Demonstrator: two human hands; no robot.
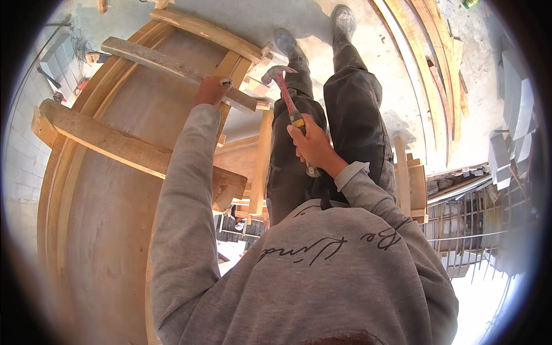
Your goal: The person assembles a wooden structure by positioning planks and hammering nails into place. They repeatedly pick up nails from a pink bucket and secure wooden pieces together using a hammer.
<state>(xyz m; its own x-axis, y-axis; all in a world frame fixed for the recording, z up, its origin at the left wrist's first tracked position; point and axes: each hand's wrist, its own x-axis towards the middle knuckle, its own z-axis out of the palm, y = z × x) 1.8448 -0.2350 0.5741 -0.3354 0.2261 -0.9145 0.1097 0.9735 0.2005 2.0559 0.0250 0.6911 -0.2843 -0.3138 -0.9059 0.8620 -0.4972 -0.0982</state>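
My right hand [315, 145] is wrapped round the grip of a claw hammer [285, 95], in front of my legs. Its metal head points away from me and its handle is red with a dark and yellow grip. Further left, my left hand [211, 91] is closed at the right part of a narrow wooden batten [155, 62]. Something small shows at its fingertips, too small to name. The batten lies across a long wooden panel [115, 201] edged with timber rails. Nearer to me, a thicker wooden crosspiece [109, 138] spans the same panel under my left forearm.
Long loose boards [440, 63] lie on the concrete floor to the right. Pale blocks [520, 109] are stacked at the far right, above a grid of steel bars [466, 221]. More blocks [57, 57] and a block wall [26, 149] stand on the left.
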